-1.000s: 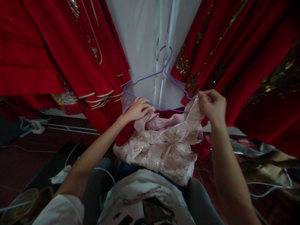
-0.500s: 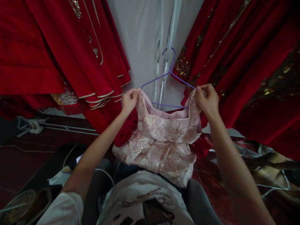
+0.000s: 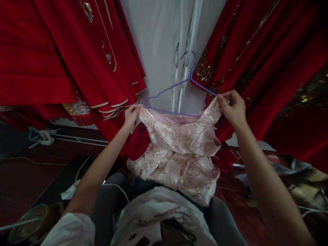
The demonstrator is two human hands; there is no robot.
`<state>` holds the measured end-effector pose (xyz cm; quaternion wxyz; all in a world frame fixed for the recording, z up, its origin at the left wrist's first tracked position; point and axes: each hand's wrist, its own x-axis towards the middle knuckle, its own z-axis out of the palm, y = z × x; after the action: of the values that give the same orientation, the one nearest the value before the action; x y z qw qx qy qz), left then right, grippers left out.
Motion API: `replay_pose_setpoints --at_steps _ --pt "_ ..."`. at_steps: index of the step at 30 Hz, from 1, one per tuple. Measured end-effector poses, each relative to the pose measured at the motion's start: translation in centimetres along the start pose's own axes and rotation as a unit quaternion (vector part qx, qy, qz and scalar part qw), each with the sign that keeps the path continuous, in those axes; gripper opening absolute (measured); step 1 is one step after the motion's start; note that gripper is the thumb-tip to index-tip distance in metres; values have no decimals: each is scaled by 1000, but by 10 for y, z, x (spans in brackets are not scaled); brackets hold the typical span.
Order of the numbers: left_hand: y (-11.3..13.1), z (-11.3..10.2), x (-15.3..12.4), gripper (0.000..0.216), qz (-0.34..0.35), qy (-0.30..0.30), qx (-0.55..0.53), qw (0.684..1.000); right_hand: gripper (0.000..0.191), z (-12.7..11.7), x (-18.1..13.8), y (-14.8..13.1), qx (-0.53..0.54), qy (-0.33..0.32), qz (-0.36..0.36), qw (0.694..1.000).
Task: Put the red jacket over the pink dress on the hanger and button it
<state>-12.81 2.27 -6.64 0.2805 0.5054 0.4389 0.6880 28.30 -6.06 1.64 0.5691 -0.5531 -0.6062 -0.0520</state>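
And here, down at the lower left, a round clear plastic container [image 3: 29, 223], a pale stick lying across its top; whatever sits inside is too dark to make out. Near it, a crumpled white item [image 3: 69, 192] rests on a dark surface [image 3: 48, 194].

Now to the middle, where a sleeveless pink-and-gold brocade dress [image 3: 183, 140] is held out right in front of the person. The left hand [image 3: 132, 115] pinches one shoulder strap at its tip, the right hand [image 3: 232, 106] pinches the other, thumb and fingers together, and the neckline spreads wide between them. Whether the fingers also grip wire, I cannot tell!

The dress's neckline points forward, away from the body; its length runs back toward the white printed T-shirt [image 3: 164, 218], the lower part bunched just short of it. Pale pink lining [image 3: 176, 119] shows inside the neck. A purple wire hanger [image 3: 193, 68] sits at that opening, its long axis running across from left to right, the right shoulder a touch higher, the hook pointing forward toward the pale panels [image 3: 153, 41].

Flanking it all, red garments hang left [image 3: 51, 51] and right [image 3: 276, 78], both with glittering trim.
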Motion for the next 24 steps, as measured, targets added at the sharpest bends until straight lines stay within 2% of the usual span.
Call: replay_pose_setpoints --at_steps 4,8,10,14,17,19,21,23,24 --pt "6 2 1 33 28 -3 -1 1000 18 1 0 1 2 14 -7 1000" --pt "22 6 7 29 68 -48 7 997 17 4 0 2 41 -10 5 999" --pt "38 13 12 30 99 -89 22 991 17 6 1 4 59 -15 10 998" --pt "78 28 22 37 140 -209 78 965 17 12 2 10 98 -30 22 994" --pt "93 33 30 42 114 -255 95 955 20 16 3 13 133 -36 43 990" --pt "85 30 35 47 59 -234 66 968 21 17 3 15 151 -46 55 986" --pt "64 27 37 48 -1 -186 30 982 23 19 3 17 157 -52 62 984" --pt "36 24 34 39 -40 -145 29 988 26 22 3 19 151 -50 63 985" --pt "22 23 31 30 -51 -146 49 987 28 23 3 20 145 -47 62 986"
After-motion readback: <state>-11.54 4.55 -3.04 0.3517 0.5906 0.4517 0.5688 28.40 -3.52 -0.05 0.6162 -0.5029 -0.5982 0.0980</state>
